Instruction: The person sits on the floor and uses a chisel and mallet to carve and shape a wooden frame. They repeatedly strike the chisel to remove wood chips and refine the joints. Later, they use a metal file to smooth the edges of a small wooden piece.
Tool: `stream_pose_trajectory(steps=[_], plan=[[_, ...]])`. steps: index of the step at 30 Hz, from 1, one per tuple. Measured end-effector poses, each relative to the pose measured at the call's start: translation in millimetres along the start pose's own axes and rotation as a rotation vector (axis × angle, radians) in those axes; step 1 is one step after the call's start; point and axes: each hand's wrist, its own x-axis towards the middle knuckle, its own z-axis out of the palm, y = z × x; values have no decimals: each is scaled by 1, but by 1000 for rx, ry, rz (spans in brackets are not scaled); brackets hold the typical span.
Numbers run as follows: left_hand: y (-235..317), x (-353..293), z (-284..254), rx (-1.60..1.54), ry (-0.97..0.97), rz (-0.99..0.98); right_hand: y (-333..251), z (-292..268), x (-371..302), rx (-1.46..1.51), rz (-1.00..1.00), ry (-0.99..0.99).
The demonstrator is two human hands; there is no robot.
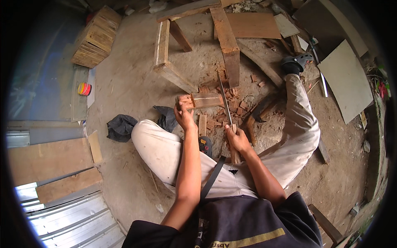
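Note:
My left hand (185, 116) grips the left end of a short wooden block (206, 100), whose end is cut rough and reddish. The block lies roughly level above the chip-strewn ground. Closed around a wooden handle, my right hand (239, 140) holds a long narrow-bladed tool (226, 102). Its thin metal blade points away from me and passes across the block's right end; I cannot tell whether they touch. Reddish wood chips (213, 123) lie below and beyond the block.
A wooden frame with legs (226, 37) stands ahead. A curved wooden piece with a dark part (252, 122) lies right of my right hand. Black plastic (122, 127) lies left of my knee, a red-and-yellow tin (84, 89) farther left. Boards (345, 80) lie at right.

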Motion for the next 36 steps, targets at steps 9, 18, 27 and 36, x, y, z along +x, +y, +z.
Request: stream_pose_trajectory(steps=[9, 18, 27, 36], plan=[[11, -5, -1, -15, -64, -58, -1, 15, -14, -297, -120, 78], [20, -46, 12, 131, -222, -32, -27, 37, -38, -373, -239, 113], [10, -51, 21, 219, -303, 57, -39, 29, -47, -185, -443, 62], [9, -51, 22, 119, -258, 48, -33, 24, -35, -252, -367, 37]])
